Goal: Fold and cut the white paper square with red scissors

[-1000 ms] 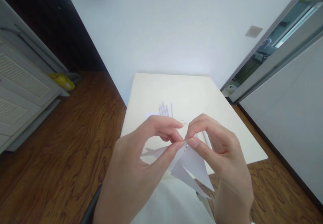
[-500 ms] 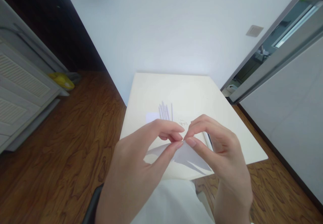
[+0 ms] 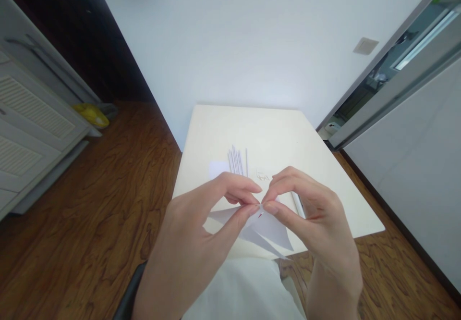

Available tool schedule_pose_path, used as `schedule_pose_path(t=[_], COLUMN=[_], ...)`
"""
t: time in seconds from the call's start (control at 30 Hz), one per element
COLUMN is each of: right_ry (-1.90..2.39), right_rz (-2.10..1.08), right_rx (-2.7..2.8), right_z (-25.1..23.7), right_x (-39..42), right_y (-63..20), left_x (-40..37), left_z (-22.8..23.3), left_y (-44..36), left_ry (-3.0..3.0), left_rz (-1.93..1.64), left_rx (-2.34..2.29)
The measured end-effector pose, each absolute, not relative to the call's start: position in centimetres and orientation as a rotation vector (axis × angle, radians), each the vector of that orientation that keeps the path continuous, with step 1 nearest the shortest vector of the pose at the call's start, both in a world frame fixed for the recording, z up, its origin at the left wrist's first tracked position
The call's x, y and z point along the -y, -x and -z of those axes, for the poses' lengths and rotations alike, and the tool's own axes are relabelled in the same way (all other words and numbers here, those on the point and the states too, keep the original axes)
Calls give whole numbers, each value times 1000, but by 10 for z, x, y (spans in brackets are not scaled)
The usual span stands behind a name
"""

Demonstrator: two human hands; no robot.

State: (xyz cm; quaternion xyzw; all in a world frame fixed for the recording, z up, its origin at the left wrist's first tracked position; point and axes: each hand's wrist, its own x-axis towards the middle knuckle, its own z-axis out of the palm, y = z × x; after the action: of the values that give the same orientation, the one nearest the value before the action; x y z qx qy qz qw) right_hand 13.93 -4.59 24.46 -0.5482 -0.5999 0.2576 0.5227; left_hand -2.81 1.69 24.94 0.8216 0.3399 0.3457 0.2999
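Both hands are at the near part of the white table (image 3: 248, 128), over a sheet of white paper (image 3: 270, 231) with loose flaps. My left hand (image 3: 205, 233) pinches the paper's upper edge between thumb and fingertips. Close beside it, my right hand (image 3: 309, 214) pinches the same edge, its thumb and forefinger almost touching the left thumb. A tiny red mark (image 3: 260, 215) shows on the paper just under the fingertips; what it is I cannot tell. Whatever lies between the fingertips is hidden.
Beyond my hands lie several thin white sticks (image 3: 236, 160), a white paper piece (image 3: 218, 168) and small thin wiry bits (image 3: 262, 175). A long white and dark object (image 3: 298, 203) is partly behind my right hand. A wall (image 3: 248, 46) borders the table's far edge.
The paper's flaps have shifted and separated more, with the right one swung inward. A red mark now shows near the fingertips. Both hands keep their pinch almost in place.
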Motion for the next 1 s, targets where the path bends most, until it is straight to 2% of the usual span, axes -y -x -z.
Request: schedule_pose_path(t=[1.0], right_ry=[1306], right_rz=[-688], right_rx=[1392], right_z=[-243], right_x=[47], right_y=[-137], left_x=[-17], left_z=[-252], left_y=[26], left_ry=[-2156], left_rz=[-935], left_rx=[-884])
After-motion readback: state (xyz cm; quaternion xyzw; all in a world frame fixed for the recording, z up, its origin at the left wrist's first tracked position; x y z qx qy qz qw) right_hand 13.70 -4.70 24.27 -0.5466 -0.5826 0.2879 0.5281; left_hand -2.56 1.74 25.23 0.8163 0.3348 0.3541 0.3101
